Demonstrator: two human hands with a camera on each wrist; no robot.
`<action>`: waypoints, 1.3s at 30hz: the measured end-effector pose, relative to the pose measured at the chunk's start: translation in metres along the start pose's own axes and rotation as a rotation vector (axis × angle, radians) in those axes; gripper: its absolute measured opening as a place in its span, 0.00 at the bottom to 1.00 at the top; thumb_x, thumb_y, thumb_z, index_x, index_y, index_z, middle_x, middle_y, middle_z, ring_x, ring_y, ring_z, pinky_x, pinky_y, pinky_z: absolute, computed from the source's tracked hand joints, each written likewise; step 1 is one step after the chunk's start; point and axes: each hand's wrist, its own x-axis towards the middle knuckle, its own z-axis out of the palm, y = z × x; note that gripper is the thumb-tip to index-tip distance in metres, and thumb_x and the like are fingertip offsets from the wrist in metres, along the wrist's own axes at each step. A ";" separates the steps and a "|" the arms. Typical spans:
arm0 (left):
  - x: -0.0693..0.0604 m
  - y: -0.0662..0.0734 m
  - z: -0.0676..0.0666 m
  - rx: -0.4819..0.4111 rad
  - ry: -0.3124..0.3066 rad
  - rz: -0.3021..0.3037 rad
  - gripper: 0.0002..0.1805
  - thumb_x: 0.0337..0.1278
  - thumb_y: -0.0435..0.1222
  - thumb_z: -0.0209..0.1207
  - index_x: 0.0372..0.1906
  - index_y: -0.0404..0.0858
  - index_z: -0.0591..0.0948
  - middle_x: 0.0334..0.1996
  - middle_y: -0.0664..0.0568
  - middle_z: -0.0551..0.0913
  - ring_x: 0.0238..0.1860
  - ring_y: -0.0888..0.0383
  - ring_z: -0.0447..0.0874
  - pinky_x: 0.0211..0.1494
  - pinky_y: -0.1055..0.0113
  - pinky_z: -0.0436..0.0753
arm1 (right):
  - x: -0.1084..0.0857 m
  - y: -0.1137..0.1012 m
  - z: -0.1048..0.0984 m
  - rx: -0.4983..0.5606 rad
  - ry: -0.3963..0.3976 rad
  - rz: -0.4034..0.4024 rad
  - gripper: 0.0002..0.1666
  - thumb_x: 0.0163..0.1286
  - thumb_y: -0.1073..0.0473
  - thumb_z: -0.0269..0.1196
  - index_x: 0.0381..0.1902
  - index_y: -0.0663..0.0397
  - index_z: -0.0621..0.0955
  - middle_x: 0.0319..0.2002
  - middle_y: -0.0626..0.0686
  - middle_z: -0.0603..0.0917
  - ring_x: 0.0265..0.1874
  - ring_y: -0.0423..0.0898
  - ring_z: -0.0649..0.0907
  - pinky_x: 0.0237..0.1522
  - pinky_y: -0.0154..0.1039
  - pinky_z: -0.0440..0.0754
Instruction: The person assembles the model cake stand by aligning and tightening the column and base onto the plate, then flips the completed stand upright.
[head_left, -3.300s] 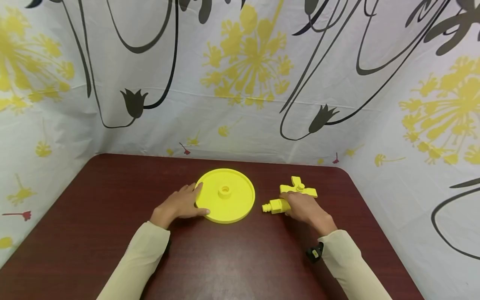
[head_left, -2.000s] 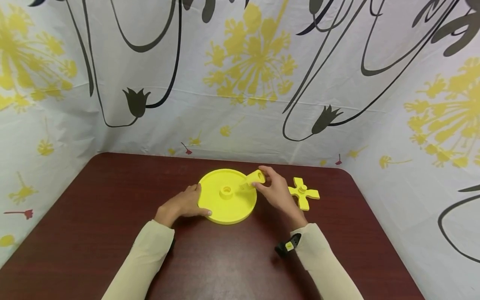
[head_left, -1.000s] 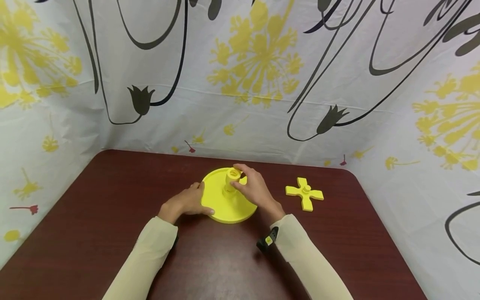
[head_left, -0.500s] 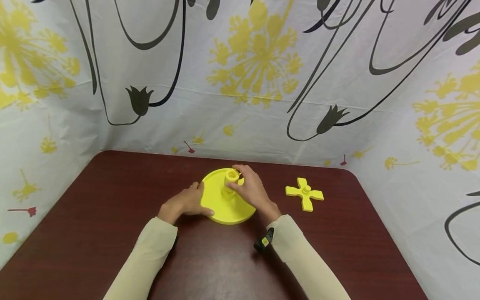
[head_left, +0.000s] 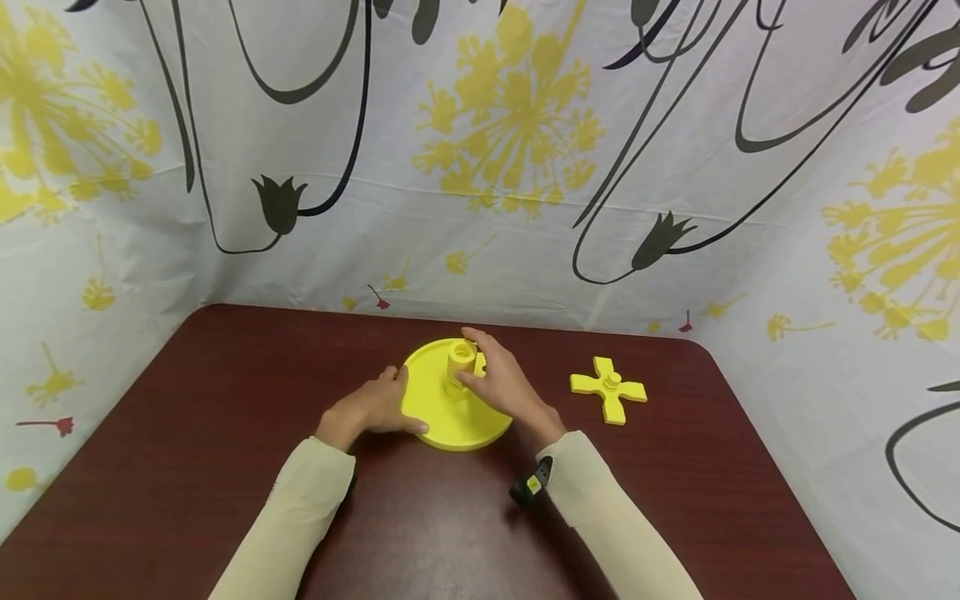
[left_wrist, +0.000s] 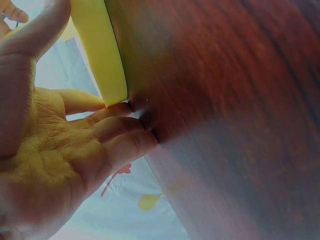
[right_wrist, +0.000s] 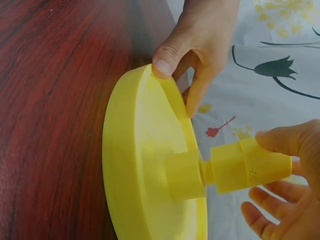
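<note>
A round yellow disc (head_left: 450,429) with a raised rim lies flat on the table. My left hand (head_left: 367,408) holds its left edge, thumb on the near rim and fingers along the far side; the left wrist view shows those fingertips at the tabletop beside the rim (left_wrist: 102,55). Upright over the disc's central hub (right_wrist: 186,175) stands a yellow post (head_left: 461,358), pinched near its top by my right hand (head_left: 510,383). In the right wrist view a narrow neck shows between the post (right_wrist: 250,165) and the hub. How deep it sits inside is hidden.
To the right of the disc, a yellow cross-shaped piece (head_left: 612,385) with a small central peg lies on the dark red-brown table (head_left: 442,533). A white patterned cloth (head_left: 360,258) hangs behind the table and along both sides.
My right hand has carried the post left from beside the cross-shaped piece, turned it upright and set it at the disc's hub. My left hand has stayed on the disc.
</note>
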 end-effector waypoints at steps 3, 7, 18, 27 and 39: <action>0.000 0.000 0.000 -0.002 -0.001 -0.003 0.63 0.51 0.59 0.68 0.78 0.29 0.46 0.75 0.32 0.53 0.69 0.38 0.65 0.67 0.46 0.69 | -0.001 0.001 -0.001 0.016 -0.011 -0.020 0.38 0.66 0.65 0.66 0.72 0.56 0.67 0.69 0.56 0.72 0.67 0.53 0.72 0.65 0.52 0.71; -0.001 0.000 0.000 -0.007 -0.001 -0.004 0.63 0.51 0.59 0.69 0.78 0.29 0.46 0.74 0.32 0.53 0.68 0.38 0.66 0.66 0.46 0.69 | -0.002 0.003 -0.002 0.001 -0.013 -0.028 0.35 0.66 0.67 0.65 0.70 0.56 0.70 0.66 0.56 0.75 0.63 0.52 0.76 0.63 0.50 0.74; -0.001 0.000 -0.001 -0.021 -0.005 -0.005 0.63 0.51 0.58 0.69 0.78 0.30 0.46 0.75 0.32 0.52 0.68 0.38 0.65 0.66 0.46 0.69 | -0.002 0.005 -0.001 -0.026 0.009 -0.019 0.35 0.65 0.65 0.68 0.69 0.57 0.71 0.65 0.56 0.76 0.59 0.52 0.78 0.60 0.49 0.76; -0.002 0.002 -0.002 -0.008 -0.002 -0.005 0.63 0.51 0.59 0.69 0.78 0.29 0.47 0.75 0.32 0.53 0.66 0.38 0.68 0.65 0.46 0.71 | -0.001 0.005 0.002 -0.033 0.054 -0.009 0.39 0.63 0.61 0.71 0.70 0.56 0.70 0.62 0.58 0.77 0.56 0.54 0.79 0.56 0.49 0.78; -0.003 0.003 -0.002 0.005 0.021 0.010 0.63 0.50 0.58 0.69 0.77 0.27 0.49 0.73 0.32 0.56 0.66 0.38 0.68 0.65 0.47 0.71 | -0.002 0.003 0.002 -0.046 0.007 0.008 0.44 0.65 0.56 0.70 0.75 0.52 0.64 0.67 0.57 0.72 0.64 0.54 0.75 0.62 0.53 0.73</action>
